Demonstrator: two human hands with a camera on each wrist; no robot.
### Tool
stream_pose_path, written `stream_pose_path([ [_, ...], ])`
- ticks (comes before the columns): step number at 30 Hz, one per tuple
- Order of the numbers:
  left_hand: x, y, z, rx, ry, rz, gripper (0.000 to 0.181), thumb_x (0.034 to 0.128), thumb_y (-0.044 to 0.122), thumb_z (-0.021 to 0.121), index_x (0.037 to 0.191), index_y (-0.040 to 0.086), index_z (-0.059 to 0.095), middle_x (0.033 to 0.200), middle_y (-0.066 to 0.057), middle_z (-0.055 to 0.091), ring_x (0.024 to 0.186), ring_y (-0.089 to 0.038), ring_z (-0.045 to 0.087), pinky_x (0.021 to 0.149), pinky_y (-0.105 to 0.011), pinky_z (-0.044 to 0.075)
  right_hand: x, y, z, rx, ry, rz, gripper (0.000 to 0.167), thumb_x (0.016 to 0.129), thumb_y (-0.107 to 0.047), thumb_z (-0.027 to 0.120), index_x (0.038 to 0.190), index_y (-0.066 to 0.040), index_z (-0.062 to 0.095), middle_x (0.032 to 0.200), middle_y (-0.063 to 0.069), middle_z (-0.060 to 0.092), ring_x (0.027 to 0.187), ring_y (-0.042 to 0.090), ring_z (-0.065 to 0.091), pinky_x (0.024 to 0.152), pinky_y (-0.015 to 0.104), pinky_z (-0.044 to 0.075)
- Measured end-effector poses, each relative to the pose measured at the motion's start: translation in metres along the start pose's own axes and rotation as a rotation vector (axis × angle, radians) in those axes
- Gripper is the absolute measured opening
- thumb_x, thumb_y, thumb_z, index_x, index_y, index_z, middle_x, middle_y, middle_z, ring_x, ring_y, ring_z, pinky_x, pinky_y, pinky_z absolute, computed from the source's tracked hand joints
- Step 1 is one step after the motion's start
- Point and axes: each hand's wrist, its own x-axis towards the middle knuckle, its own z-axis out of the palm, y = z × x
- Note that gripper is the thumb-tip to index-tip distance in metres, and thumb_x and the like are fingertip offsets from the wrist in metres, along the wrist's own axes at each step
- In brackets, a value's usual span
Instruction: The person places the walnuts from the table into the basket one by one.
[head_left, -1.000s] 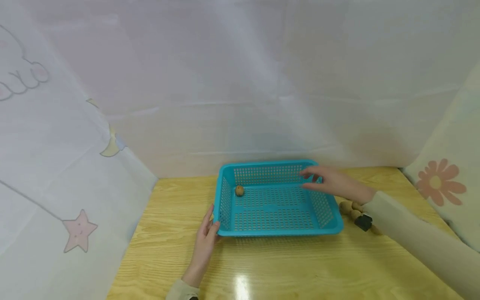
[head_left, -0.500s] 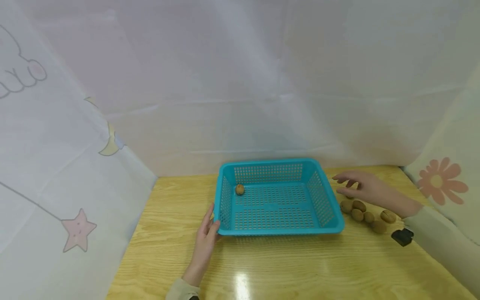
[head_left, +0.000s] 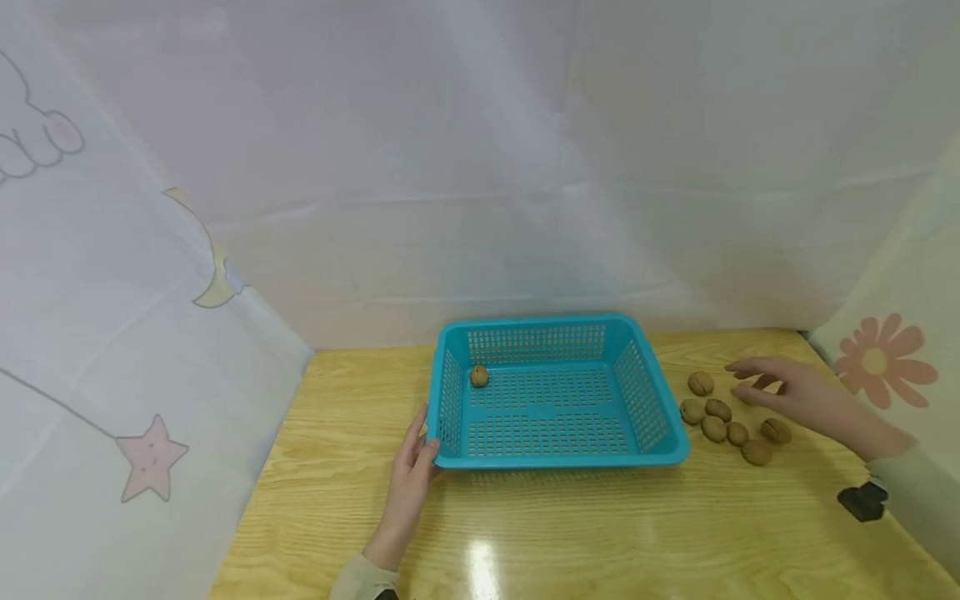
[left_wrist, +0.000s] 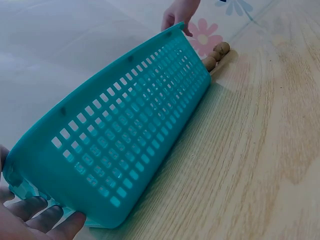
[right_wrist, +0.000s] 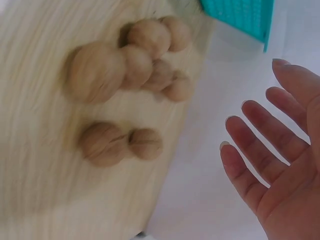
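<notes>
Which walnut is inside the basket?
The single walnut near the back left corner of the blue basket; the other walnuts lie outside, on the table.

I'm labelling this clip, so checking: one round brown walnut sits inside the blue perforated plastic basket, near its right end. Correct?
Not quite: the head view shows that the one round brown walnut inside the blue perforated plastic basket sits near its left end, not its right.

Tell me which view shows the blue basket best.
The head view: it shows the blue basket from above, inside and rim, almost unobstructed. The left wrist view mainly shows it from outside, along one side; the right wrist view, only a piece at the picture's top edge.
</notes>
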Motion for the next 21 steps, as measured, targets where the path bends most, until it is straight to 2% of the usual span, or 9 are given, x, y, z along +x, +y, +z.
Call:
stream_pose_path([
  [8,0.000,0.000,-0.001,0.000,0.008,-0.004,0.061,0.1127,0.018,0.045,0.168,0.012,0.020,0.155,-0.030,0.045,0.135,-0.049,0.053,0.102,-0.045,0.055,-0.017,0.026,0.002,-0.048,-0.024,0.061,0.037,0.096,-0.017,0.076,0.129,-0.002,0.069,0.126,0.027,0.067,0.083,0.008,0.067,0.060,0.027,0.052],
  [13,0.000,0.001,-0.001,0.008,0.010,-0.006,0.061,0.1126,0.018,0.045,0.168,0.012,0.019,0.156,-0.030,0.044,0.134,-0.049,0.054,0.101,-0.045,0.055,-0.020,0.041,0.009,-0.043,-0.058,0.120,0.042,0.100,-0.024,0.073,0.133,0.001,0.066,0.130,0.031,0.064,0.086,0.020,0.069,0.062,0.031,0.054],
  [21,0.000,0.000,-0.001,0.000,-0.009,-0.006,0.061,0.1127,0.019,0.045,0.168,0.014,0.020,0.156,-0.030,0.044,0.135,-0.049,0.052,0.104,-0.047,0.053,-0.021,0.064,0.021,0.031,-0.135,0.209,0.052,0.106,-0.028,0.064,0.141,0.009,0.056,0.137,0.038,0.055,0.094,0.037,0.068,0.068,0.044,0.057],
])
